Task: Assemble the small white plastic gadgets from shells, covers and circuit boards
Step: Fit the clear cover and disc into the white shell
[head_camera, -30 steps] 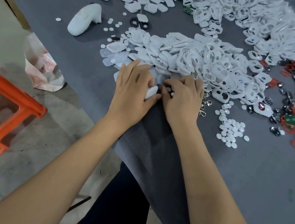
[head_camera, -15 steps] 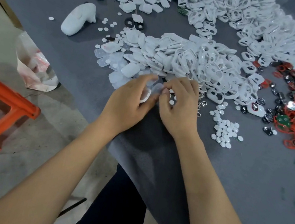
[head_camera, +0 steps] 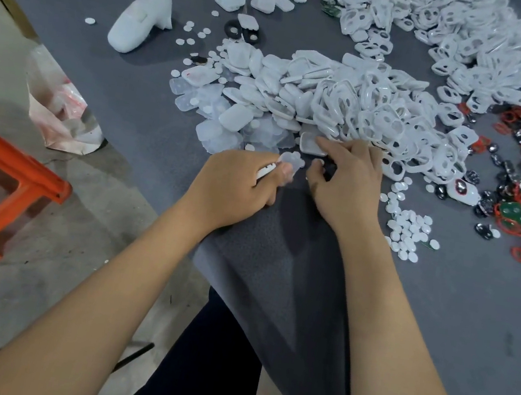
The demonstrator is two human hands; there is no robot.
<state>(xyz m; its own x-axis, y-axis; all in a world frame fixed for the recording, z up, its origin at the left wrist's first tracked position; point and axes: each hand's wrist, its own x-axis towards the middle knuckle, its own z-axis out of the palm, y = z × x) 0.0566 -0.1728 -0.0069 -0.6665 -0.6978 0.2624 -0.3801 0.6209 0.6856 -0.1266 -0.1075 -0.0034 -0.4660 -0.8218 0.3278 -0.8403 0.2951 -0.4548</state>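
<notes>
My left hand is closed around a small white shell, with a translucent button pad pinched at its fingertips. Just to its right, my right hand rests on the grey table with its index finger touching a white shell at the pile's near edge. Whether it grips anything I cannot tell. A big heap of white shells and ring-shaped covers lies right behind both hands. Green circuit boards tangled in red wires lie at the far right.
Small white round buttons are scattered right of my right hand. A white gun-shaped tool lies at the back left. The grey table has its edge beside my left wrist; an orange stool and a plastic bag are on the floor.
My hands have come apart. The left now holds the white shell and the translucent pad alone, while the right index finger has reached out to a shell at the pile's edge.
</notes>
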